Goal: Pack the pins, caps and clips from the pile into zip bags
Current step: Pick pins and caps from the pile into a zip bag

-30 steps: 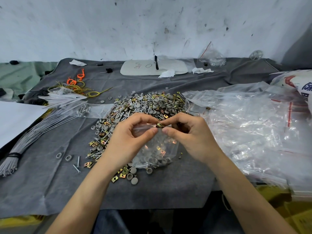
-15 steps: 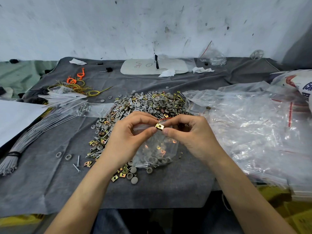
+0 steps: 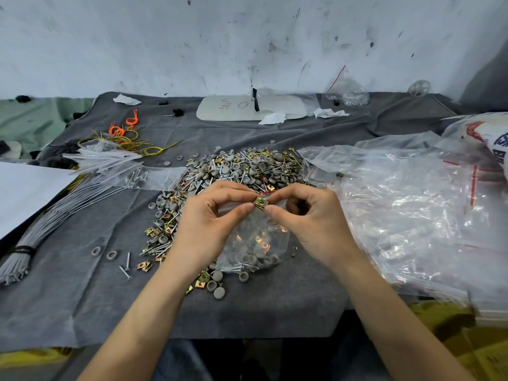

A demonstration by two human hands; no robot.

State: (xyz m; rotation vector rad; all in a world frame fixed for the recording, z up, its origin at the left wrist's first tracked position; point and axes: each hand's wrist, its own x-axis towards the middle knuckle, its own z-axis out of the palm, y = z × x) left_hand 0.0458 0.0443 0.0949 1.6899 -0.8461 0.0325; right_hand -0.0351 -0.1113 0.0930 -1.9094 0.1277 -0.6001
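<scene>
Two hands pinch: left hand (image 3: 209, 224) the zip bag (image 3: 255, 243) mouth, right hand (image 3: 310, 224) a brass clip (image 3: 261, 202); board (image 3: 277, 110) scrawl unreadable.

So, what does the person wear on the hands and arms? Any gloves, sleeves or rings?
Nothing is worn. The left hand and the right hand have no gloves and no rings that show, and the wrists carry no watch or band. The left forearm and the right forearm have no sleeve in view.

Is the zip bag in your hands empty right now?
No: grey caps, pins and brass clips lie in the bottom of the zip bag.
</scene>
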